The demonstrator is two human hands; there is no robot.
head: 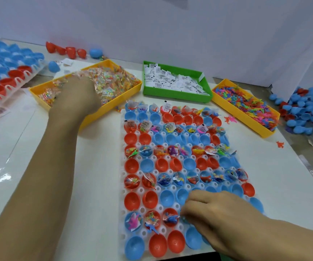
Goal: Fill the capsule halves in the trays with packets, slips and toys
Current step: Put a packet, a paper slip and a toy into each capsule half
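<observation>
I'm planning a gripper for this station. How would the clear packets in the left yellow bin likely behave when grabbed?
The clear packets look like thin crinkly film around small coloured bits, so probably floppy and light. Their glossy surfaces suggest they may slip. They lie heaped loosely in the yellow bin, where the left hand digs in, so several may well come up together.

Hands (216,210) over tray (122,213) of capsule halves (132,201)

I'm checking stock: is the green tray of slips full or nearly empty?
Partly full: white slips cover the floor of the green tray, piled below its rim.
</observation>
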